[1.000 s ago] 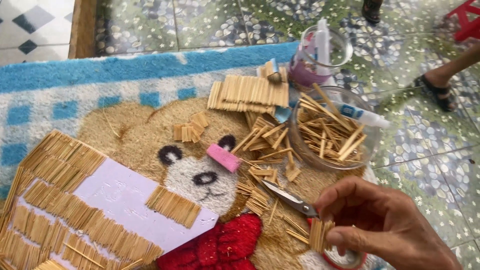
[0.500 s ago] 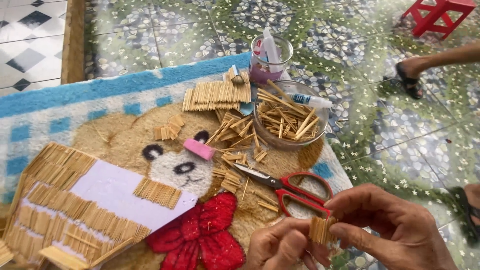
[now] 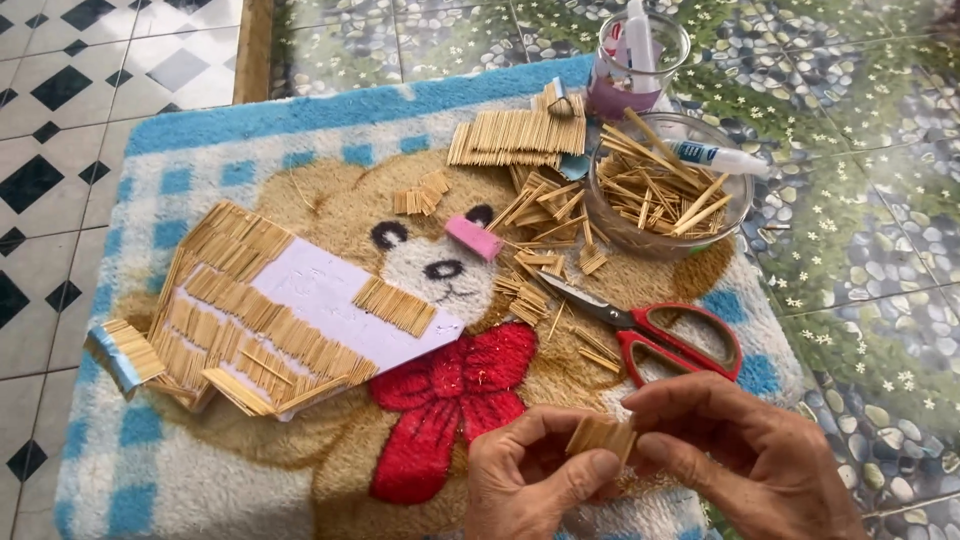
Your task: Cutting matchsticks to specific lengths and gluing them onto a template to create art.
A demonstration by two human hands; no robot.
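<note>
My left hand (image 3: 535, 475) and my right hand (image 3: 740, 455) meet near the bottom edge and together pinch a small flat bundle of short wooden sticks (image 3: 600, 436). Just above them lie red-handled scissors (image 3: 655, 328) on the bear-patterned mat (image 3: 300, 130). To the left rests a white card partly covered with rows of glued sticks (image 3: 290, 320). A glass bowl of loose sticks (image 3: 665, 190) with a glue tube (image 3: 715, 155) across it stands at the upper right.
A glass jar (image 3: 640, 60) stands behind the bowl. A flat panel of joined sticks (image 3: 520, 135), a pink eraser-like block (image 3: 472, 237) and scattered stick pieces (image 3: 545, 250) lie mid-mat. Another small stick panel (image 3: 125, 352) sits at the mat's left edge. Tiled floor surrounds the mat.
The scissors left my right hand and now lie on the mat. My left hand came in and joined the right on the stick bundle. The view shifted.
</note>
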